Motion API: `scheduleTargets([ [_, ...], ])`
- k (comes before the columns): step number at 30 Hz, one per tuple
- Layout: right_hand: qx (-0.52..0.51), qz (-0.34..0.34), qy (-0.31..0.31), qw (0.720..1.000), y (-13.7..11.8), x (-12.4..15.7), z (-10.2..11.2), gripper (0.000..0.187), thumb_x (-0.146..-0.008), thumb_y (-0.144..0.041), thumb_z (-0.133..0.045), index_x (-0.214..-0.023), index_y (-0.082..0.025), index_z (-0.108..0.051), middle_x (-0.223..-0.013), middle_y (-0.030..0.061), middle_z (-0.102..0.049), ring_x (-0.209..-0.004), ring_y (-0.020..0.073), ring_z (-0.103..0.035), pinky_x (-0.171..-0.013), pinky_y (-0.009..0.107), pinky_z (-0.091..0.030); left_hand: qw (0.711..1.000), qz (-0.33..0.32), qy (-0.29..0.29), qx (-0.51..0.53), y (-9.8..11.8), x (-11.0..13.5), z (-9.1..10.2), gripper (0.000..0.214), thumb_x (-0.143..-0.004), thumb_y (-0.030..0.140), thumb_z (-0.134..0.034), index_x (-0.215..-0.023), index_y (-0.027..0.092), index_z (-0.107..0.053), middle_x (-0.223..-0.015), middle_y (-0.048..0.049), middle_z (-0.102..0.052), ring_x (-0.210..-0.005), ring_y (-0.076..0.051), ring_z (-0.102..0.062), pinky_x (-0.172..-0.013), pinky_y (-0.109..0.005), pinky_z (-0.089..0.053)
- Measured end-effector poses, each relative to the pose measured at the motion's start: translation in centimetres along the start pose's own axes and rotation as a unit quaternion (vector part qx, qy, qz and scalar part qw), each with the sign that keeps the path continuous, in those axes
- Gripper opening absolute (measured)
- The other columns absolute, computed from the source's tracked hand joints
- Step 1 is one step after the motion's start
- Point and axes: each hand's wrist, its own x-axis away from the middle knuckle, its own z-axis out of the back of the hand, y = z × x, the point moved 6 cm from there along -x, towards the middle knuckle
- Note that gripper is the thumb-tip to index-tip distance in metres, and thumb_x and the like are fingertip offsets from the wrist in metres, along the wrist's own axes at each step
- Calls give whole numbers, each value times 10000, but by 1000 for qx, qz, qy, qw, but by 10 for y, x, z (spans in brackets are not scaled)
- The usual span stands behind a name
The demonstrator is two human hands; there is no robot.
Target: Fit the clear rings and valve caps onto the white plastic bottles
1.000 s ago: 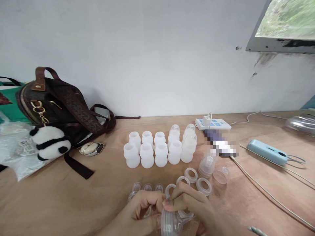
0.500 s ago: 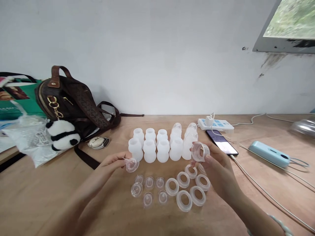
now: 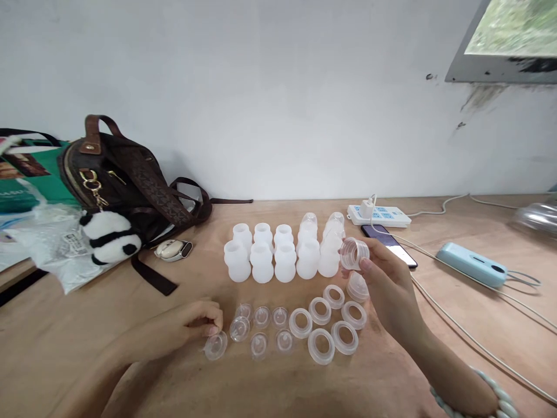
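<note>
- A brown bag (image 3: 126,180) with a panda charm (image 3: 109,237) sits at the far left of the wooden table (image 3: 87,325), well apart from the work
- The left hand (image 3: 187,325) rests low on the table, fingers curled; the fingertips touch a clear nipple (image 3: 216,345) lying on the wood just right of them, at the left end of the nipple group. Whether they pinch it or only rest on it I cannot tell
- More clear nipples (image 3: 261,328) lie in two short rows to the right, then white collar rings (image 3: 324,328) beside them
- Behind these stand two rows of white bottle bodies (image 3: 282,252), upright, touching or nearly so
- The right hand (image 3: 387,284) is raised near the right end of the bottle rows, thumb and fingers grasping a clear threaded ring (image 3: 354,253), its open mouth tilted left toward the bottles
- The nipple is at the left hand; the right is well apart from it
- Further right: a phone (image 3: 391,247), a power strip (image 3: 378,215), a blue device (image 3: 472,264)
</note>
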Motion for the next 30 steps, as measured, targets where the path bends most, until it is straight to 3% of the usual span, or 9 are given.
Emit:
scheduleTargets([
  [6, 6, -7, -4, 1000, 1, 1, -3, 151, -893, -311, -679, -1025, -248, -719, -853, 13, -713, -763, 156, -652, -654, 255, -569, 986, 17, 131, -101, -7, -13, 13, 358, -926, 432, -415, -737, 203, -614, -770, -37, -663, -734, -224, -600, -691, -297, -447],
  [10, 14, -11, -4, 1000, 1, 1, -4, 140, -891, -318, -686, -1004, -242, -717, -849, 14, -714, -767, 156, -657, -652, 254, -571, 980, 16, 170, -107, -14, -19, 16, 316, -910, 403, -402, -855, 211, -647, -826, -51, -703, -752, -244, -635, -683, -317, -447],
  [12, 19, -11, -6, 1000, 2, 1, -5, 138, -888, -318, -688, -998, -240, -715, -845, 11, -711, -754, 150, -650, -651, 251, -570, 970, 17, 218, -105, -15, -16, 20, 293, -885, 387, -408, -910, 215, -643, -843, -51, -707, -758, -248, -642, -688, -326, -459],
  [16, 19, -15, -4, 1000, 2, 1, -4, 153, -874, -325, -696, -997, -235, -708, -830, 8, -704, -741, 152, -645, -639, 258, -569, 940, 39, 319, -115, -14, 3, 21, 228, -832, 355, -398, -843, 220, -582, -728, -28, -640, -652, -231, -584, -613, -318, -430],
  [20, 29, -22, 0, 999, 1, 1, -4, 161, -875, -334, -685, -1004, -238, -689, -844, 11, -700, -743, 159, -644, -646, 282, -571, 944, 10, 312, -104, -4, 18, -3, 157, -796, 305, -485, -885, 235, -594, -680, 23, -598, -594, -184, -534, -605, -289, -403],
  [25, 84, -14, -35, 996, 0, 1, -8, 191, -893, -336, -660, -1057, -237, -656, -830, 9, -662, -744, 166, -624, -653, 304, -549, 968, 35, 232, -89, 3, 9, -37, 257, -826, 475, -576, -903, 243, -656, -636, 31, -597, -548, -173, -532, -545, -275, -387],
  [30, 194, 43, -104, 975, -1, 3, -17, 281, -891, -277, -647, -1170, -258, -627, -984, 28, -616, -805, 165, -614, -740, 336, -541, 967, 44, 238, -75, 12, 3, -39, 249, -865, 447, -531, -852, 235, -662, -623, 22, -621, -550, -176, -561, -537, -267, -399],
])
